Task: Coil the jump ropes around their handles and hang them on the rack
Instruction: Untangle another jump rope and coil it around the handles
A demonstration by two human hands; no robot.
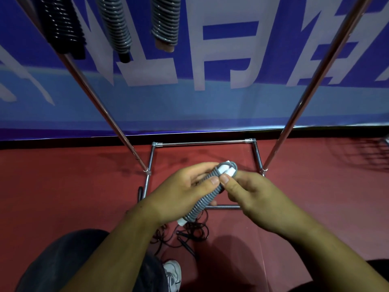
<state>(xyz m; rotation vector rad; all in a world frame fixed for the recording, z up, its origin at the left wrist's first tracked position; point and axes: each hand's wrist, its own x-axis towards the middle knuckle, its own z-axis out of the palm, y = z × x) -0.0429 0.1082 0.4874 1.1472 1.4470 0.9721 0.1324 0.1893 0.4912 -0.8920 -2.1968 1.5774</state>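
Note:
A grey jump rope (pixel 203 200) is wound tightly around its white handles, whose ends show at the top and bottom of the bundle. My left hand (pixel 181 194) wraps around the bundle's middle. My right hand (pixel 248 192) pinches its upper end with thumb and fingers. The chrome rack (pixel 311 85) rises on two slanted poles in front of me. Three coiled ropes hang at the top of the view: a black one (pixel 63 26), a grey one (pixel 116 26) and another grey one (pixel 166 20).
A loose black jump rope (pixel 185 232) lies tangled on the red floor below my hands, inside the rack's base frame (pixel 202 142). A blue banner (pixel 210 70) stands behind the rack. My knee and white shoe (pixel 173 275) show at the bottom.

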